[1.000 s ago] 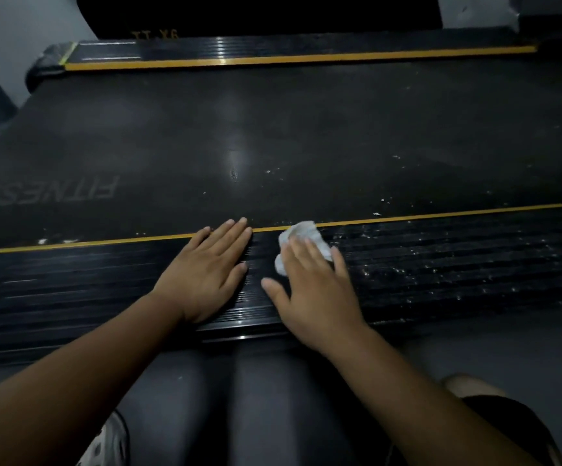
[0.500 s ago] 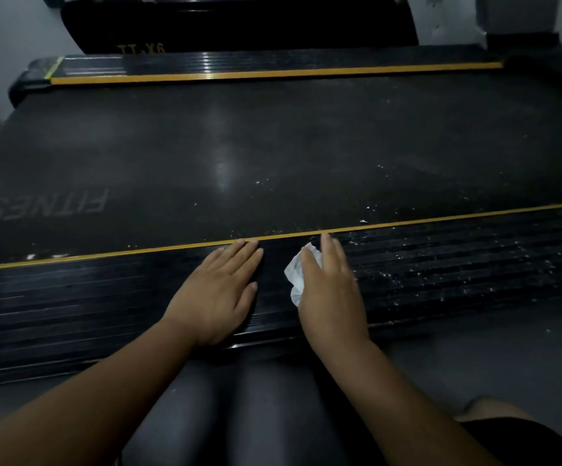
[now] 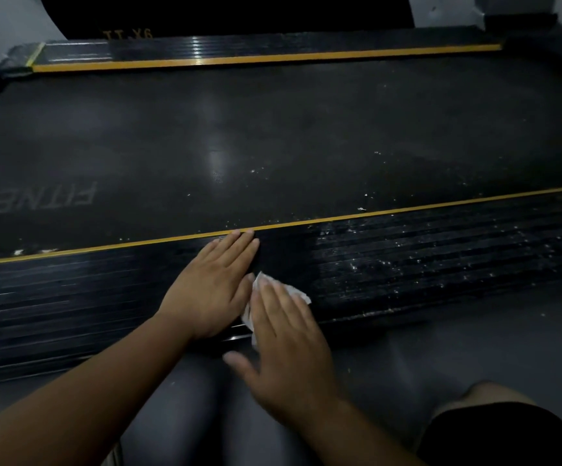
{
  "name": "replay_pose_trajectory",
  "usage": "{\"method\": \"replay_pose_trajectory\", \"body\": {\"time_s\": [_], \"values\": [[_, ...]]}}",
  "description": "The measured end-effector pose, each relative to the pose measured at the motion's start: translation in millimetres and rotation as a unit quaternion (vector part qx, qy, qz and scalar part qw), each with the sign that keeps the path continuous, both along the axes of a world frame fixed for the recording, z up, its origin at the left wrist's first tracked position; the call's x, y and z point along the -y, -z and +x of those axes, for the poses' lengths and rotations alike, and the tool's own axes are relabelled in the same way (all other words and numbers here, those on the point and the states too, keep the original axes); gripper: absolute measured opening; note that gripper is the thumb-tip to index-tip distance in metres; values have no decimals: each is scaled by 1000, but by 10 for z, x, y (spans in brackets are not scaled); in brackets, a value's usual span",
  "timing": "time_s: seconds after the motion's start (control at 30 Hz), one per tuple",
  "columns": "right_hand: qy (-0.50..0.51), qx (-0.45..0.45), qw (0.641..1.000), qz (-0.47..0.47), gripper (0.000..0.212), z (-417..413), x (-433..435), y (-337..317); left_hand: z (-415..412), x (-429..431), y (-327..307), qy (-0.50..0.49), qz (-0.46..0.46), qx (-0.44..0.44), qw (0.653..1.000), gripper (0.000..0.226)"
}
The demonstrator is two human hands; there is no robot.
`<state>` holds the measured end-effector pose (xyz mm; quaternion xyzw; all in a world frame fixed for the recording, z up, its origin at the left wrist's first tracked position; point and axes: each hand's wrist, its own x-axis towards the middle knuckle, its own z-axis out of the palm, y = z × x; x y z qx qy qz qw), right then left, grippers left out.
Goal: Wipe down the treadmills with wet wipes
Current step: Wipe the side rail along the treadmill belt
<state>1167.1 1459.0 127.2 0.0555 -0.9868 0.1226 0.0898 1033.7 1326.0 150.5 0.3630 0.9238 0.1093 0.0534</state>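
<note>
Two bare hands rest on one black treadmill (image 3: pixel 273 136), both on its ribbed black near side rail (image 3: pixel 441 250). The left hand (image 3: pixel 212 287) lies flat with straight fingers, tips touching the thin yellow stripe (image 3: pixel 104 247). The right hand (image 3: pixel 286 348), fingers flat and spread, presses one crumpled white wet wipe (image 3: pixel 295 291) onto the rail's near edge. Many white specks (image 3: pixel 390 260) dot the rail to the right.

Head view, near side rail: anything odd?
Yes. White specks litter the ribbed side rail right of the right hand and spill onto the belt edge; further left the rail looks cleaner.
</note>
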Motion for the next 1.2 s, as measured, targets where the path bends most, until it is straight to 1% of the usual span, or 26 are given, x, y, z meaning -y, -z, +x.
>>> {"method": "replay_pose_trajectory", "body": {"time_s": [0.07,0.1,0.17,0.2,0.27,0.33,0.37,0.43,0.47,0.5,0.57,0.63,0.67,0.77,0.83,0.9,1.0,1.07,1.13,1.2], "values": [[0,-18,999,29,85,64,-155,25,-7,3,6,3,0,-1,1000,73],[29,-22,999,32,85,19,-215,17,-11,1,7,4,1,-5,1000,73],[103,-8,995,9,87,-141,-190,-17,-13,-1,12,4,4,-8,1000,73],[114,2,993,-9,89,-173,-98,-40,-13,-2,6,5,4,-6,1000,73],[69,10,997,-29,91,-55,99,-35,-5,3,5,5,5,-1,1000,73],[35,5,999,-18,89,149,112,-8,-11,8,11,5,7,-3,1000,72],[46,-4,999,-6,87,200,22,12,-13,8,15,5,6,-5,1000,72],[118,-18,993,11,85,132,-156,28,-16,3,25,3,5,-9,1000,72],[158,-16,987,10,86,49,-185,18,-17,0,29,3,5,-9,1000,72],[176,-11,984,0,87,-5,-153,2,-18,-1,30,5,5,-8,1000,72],[133,-10,991,-23,89,52,-2,6,-8,-6,24,5,7,-8,1000,72],[79,-11,997,-21,87,219,48,34,-7,-3,25,3,8,-7,1000,71],[77,-12,997,-12,86,272,-19,34,-11,-3,25,4,8,-6,1000,71],[156,-12,988,1,84,124,-269,2,-18,-6,35,2,4,-10,1000,71],[173,0,985,-12,84,-106,-285,-30,-17,-3,38,3,4,-8,1000,70],[134,-8,991,-18,74,-263,-219,-32,-16,-1,35,3,5,-6,1000,70],[80,-33,995,-42,51,-355,-254,-47,-20,-2,24,2,3,-4,1000,70],[98,-60,992,-52,43,-349,-310,-106,-20,-8,14,1,5,-5,1000,70],[145,-66,986,-45,45,-281,-314,-198,-19,-11,13,1,3,-4,1000,71],[176,-48,982,-43,46,-213,-276,-283,-24,-10,12,0,3,-4,1000,71]]}}
